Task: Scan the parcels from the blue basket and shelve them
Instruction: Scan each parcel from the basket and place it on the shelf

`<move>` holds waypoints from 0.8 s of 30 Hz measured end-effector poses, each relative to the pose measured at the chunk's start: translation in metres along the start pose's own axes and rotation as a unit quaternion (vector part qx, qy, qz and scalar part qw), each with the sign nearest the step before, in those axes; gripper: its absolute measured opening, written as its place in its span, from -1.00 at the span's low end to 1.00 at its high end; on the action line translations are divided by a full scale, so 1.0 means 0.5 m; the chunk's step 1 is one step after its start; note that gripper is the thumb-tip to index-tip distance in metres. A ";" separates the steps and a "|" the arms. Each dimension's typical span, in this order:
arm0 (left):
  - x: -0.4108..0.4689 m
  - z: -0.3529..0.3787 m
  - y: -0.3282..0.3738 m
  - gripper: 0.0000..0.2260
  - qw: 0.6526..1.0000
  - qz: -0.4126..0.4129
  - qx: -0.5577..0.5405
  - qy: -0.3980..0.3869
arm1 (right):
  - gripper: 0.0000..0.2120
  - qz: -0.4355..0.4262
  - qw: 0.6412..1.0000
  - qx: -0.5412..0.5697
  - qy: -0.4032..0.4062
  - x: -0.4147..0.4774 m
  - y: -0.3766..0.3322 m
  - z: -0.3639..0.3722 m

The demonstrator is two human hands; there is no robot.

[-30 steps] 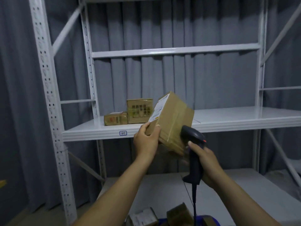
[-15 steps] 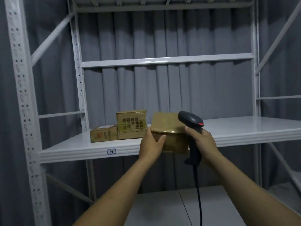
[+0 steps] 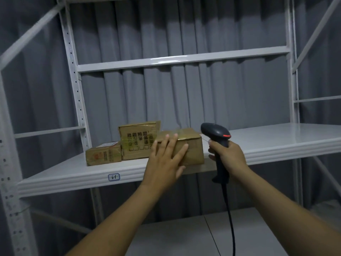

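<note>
Head view. White metal shelf (image 3: 60, 174), grey curtain (image 3: 166, 98) behind it.

Left part of the shelf, toward the back: small parcel (image 3: 103, 154) lying flat. Its right end touches a taller parcel (image 3: 137, 139) that stands upright with its printed face forward. A small handwritten tag (image 3: 113, 177) sits on the shelf's front edge below them.

Just right of the upright one: taped brown carton (image 3: 191, 148), resting flat near the front edge. The hand hides whether the two touch.

Left hand (image 3: 164, 163): fingers straight and spread, palm against the carton's near face, fingertips over its top edge. It grasps nothing.

Right hand (image 3: 227, 154): curled round the handle of the black scanner (image 3: 215, 133), held upright just right of the carton, before the front edge. Cable (image 3: 229, 218) hangs down from the handle.
</note>
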State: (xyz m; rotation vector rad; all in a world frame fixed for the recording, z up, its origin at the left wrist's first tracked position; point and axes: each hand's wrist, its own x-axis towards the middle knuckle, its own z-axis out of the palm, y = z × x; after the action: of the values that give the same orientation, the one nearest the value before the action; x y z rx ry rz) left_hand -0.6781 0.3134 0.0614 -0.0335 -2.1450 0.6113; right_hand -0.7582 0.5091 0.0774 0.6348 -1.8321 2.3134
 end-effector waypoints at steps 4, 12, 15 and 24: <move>0.038 0.019 0.001 -0.42 0.996 -0.044 0.008 -0.081 | -0.88 0.010 1.000 0.000 0.001 0.008 0.021 -0.020; 0.140 0.081 -0.014 -0.40 0.958 -0.119 -0.049 -0.258 | -0.78 0.004 0.994 -0.108 -0.027 0.017 0.044 0.000; 0.148 0.085 -0.022 -0.38 0.950 -0.116 -0.048 -0.285 | -0.77 0.011 0.989 -0.141 -0.035 0.008 0.042 0.002; 0.017 -0.027 0.004 -0.39 0.957 -0.124 -0.118 -0.235 | -0.80 0.028 0.989 -0.140 -0.030 -0.119 0.000 -0.033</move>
State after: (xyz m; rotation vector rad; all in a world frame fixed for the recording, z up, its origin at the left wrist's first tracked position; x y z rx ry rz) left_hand -0.6735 0.3229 0.0733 0.2734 -2.6189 0.2253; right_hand -0.7086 0.5345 0.0510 0.6244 -2.1740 2.0318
